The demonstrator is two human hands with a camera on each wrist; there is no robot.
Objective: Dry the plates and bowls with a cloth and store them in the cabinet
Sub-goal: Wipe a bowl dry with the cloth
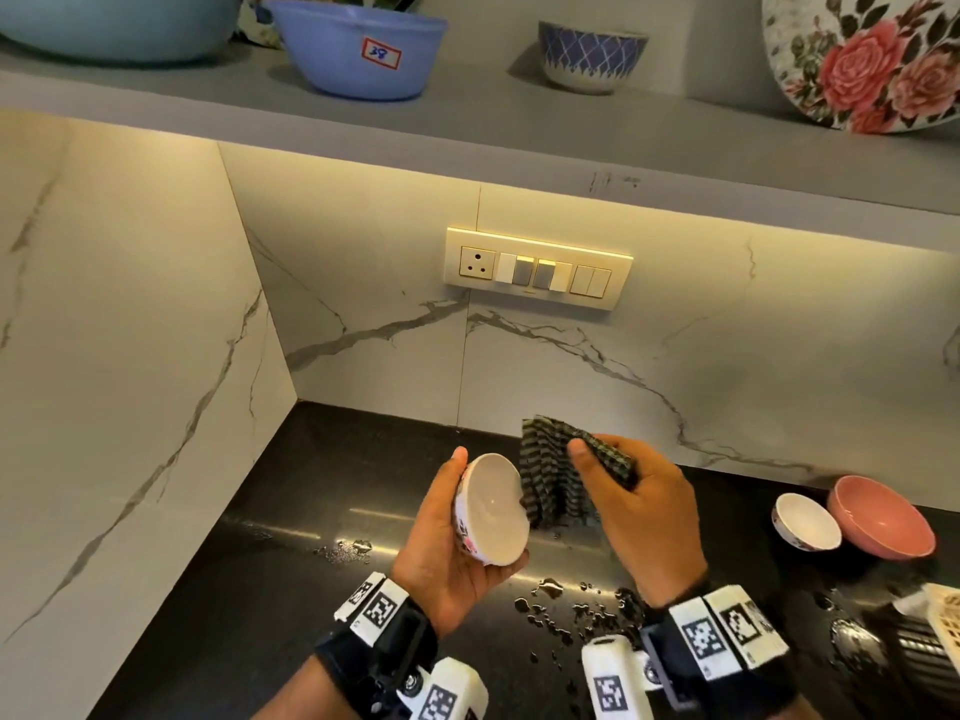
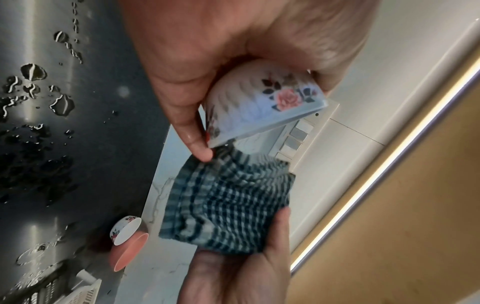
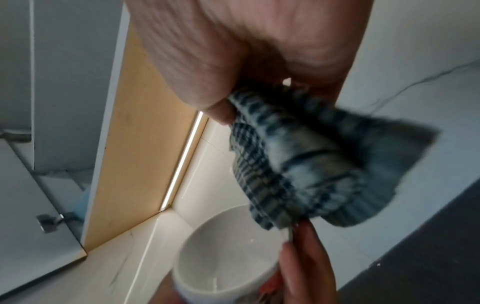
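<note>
Tilting the bowl (image 1: 491, 509) mouth-rightward at frame centre, the left hand (image 1: 452, 543) grips it so the right hand (image 1: 641, 511), clutching the cloth (image 1: 558, 475), can wipe inside.

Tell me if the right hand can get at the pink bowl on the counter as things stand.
Probably not straight away: the right hand grips the cloth. The pink bowl sits uncovered on that side, a small white bowl beside it.
</note>
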